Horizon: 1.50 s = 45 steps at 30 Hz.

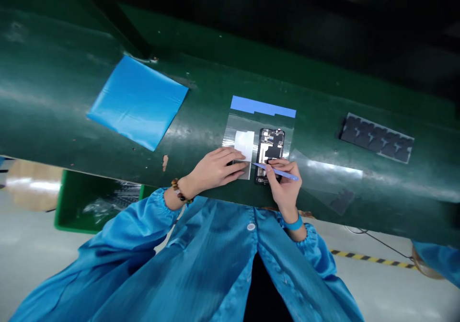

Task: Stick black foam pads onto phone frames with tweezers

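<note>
A smartphone [271, 144] with its back off and inner parts bare lies on a clear plastic sheet with a blue strip [263, 106]. Just left of it is a white rectangular piece [245, 142], its lower part silvery. My left hand [217, 168] rests over this piece, fingers stretched out and thumb apart. Over the phone's lower half, my right hand [285, 180] pinches a slim purple pointed stick [285, 174]. The stick's tip points left, at the gap between phone and white piece. My right fingers hide part of the phone.
A blue sheet [140, 102] lies on the green table at left. To the right are a strip of dark cut-out pieces [377, 137] and a clear film [327, 171] with a dark piece [342, 201]. A green bin [75, 200] stands below the table edge.
</note>
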### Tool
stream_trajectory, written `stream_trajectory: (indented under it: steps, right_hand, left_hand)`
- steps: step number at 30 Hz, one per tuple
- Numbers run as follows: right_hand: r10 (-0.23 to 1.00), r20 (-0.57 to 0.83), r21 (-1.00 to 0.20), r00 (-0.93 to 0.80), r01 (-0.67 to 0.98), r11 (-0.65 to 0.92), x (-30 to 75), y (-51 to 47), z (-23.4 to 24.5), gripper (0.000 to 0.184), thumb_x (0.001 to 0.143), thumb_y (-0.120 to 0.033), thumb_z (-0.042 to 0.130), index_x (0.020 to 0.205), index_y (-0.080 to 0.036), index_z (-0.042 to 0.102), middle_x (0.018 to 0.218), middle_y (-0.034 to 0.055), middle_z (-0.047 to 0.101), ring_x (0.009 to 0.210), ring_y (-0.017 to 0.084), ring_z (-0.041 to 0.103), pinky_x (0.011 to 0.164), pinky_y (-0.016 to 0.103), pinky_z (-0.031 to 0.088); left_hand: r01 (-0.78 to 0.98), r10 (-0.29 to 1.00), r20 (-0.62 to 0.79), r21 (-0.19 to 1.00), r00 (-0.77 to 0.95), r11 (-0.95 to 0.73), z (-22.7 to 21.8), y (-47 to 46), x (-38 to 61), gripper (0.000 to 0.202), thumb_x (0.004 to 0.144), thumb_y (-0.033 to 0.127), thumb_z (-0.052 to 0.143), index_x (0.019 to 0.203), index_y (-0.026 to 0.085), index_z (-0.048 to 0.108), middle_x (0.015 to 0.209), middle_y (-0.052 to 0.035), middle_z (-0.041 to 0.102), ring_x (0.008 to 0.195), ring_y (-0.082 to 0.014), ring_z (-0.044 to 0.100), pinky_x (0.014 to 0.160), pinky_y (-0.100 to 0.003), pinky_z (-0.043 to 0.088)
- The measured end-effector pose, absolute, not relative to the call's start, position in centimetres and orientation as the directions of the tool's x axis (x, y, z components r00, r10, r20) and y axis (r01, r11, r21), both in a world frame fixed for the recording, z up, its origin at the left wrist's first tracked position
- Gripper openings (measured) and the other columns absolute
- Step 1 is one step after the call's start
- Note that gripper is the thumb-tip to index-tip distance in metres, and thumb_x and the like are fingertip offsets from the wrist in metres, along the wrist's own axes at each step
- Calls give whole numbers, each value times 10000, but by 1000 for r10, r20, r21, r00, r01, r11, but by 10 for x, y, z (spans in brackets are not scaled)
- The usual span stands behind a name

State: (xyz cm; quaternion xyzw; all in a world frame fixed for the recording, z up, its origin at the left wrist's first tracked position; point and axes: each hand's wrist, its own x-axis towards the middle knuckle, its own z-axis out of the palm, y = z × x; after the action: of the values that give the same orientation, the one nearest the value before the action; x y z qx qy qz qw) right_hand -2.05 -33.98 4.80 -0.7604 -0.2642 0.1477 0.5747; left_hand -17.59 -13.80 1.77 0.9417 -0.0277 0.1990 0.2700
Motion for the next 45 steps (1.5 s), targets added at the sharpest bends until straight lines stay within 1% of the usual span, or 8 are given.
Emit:
stream_trajectory:
  steps: [10, 19, 25, 29, 32, 36, 40, 45]
  right_hand:
    - [602, 61, -959, 796, 214, -186, -18, -341, 48, 254, 913, -258, 862, 893, -249, 609, 973, 31, 736, 1052, 238, 736, 1011, 476, 570]
    - [604, 25, -950, 796, 207, -234, -16, -340, 50, 275, 908, -319, 872, 870, -249, 609, 992, 44, 746, 1061, 245, 736, 1011, 486, 583]
    - [585, -40, -970, 810, 110, -218, -11, -343, 56, 310, 899, -336, 880, 851, -244, 587, 994, 41, 752, 1016, 225, 742, 966, 449, 597]
    - [561, -61, -974, 825, 72, -213, -5, -362, 68, 334, 889, -336, 887, 840, -243, 570, 943, 25, 741, 995, 229, 749, 989, 474, 600]
    - [569, -74, -966, 819, 81, -244, -5, -378, 74, 329, 887, -306, 885, 827, -245, 568, 900, 9, 723, 972, 223, 748, 1016, 472, 580]
    - [602, -59, -952, 796, 138, -275, -6, -387, 73, 308, 898, -302, 871, 813, -251, 579, 857, -13, 711, 937, 222, 754, 1153, 533, 493]
    - [609, -55, -944, 792, 157, -290, -5, -386, 69, 306, 904, -331, 861, 810, -257, 579, 850, -14, 714, 935, 235, 760, 1179, 566, 470]
    - [617, -56, -946, 785, 156, -284, -5, -387, 68, 303, 903, -339, 857, 811, -258, 579, 862, -8, 715, 950, 245, 763, 1157, 563, 484]
  left_hand:
    - [-151, 34, 356, 479, 934, -865, 21, -138, -174, 242, 1047, 266, 659, 1263, 211, 751, 1320, -97, 762, 1214, -245, 716, 1098, -443, 606]
    - [-164, 32, 376, 478, 926, -863, 21, -138, -174, 244, 1039, 261, 669, 1263, 203, 747, 1314, -99, 764, 1207, -245, 721, 1112, -445, 602]
    - [-147, 40, 345, 500, 938, -854, 20, -136, -174, 259, 1036, 261, 674, 1277, 212, 755, 1332, -106, 765, 1227, -255, 726, 1106, -455, 608]
    - [-168, 70, 401, 528, 913, -832, 20, -139, -176, 274, 1009, 216, 707, 1274, 243, 770, 1326, -74, 784, 1276, -239, 727, 1198, -475, 559]
    - [-252, 23, 474, 509, 880, -823, 24, -151, -174, 201, 1000, 204, 717, 1178, 259, 791, 1294, -31, 803, 1306, -214, 721, 1241, -463, 530]
    - [-358, -88, 492, 487, 866, -796, 25, -171, -166, 127, 1023, 226, 684, 1078, 254, 794, 1239, -22, 814, 1275, -202, 731, 1217, -437, 553]
    - [-355, -81, 480, 513, 873, -782, 23, -179, -160, 136, 1003, 187, 697, 1082, 245, 792, 1188, -42, 814, 1238, -211, 740, 1161, -430, 570]
    - [-314, -47, 460, 525, 887, -791, 22, -183, -161, 133, 1009, 180, 700, 1084, 252, 783, 1166, -28, 820, 1229, -205, 746, 1121, -431, 562]
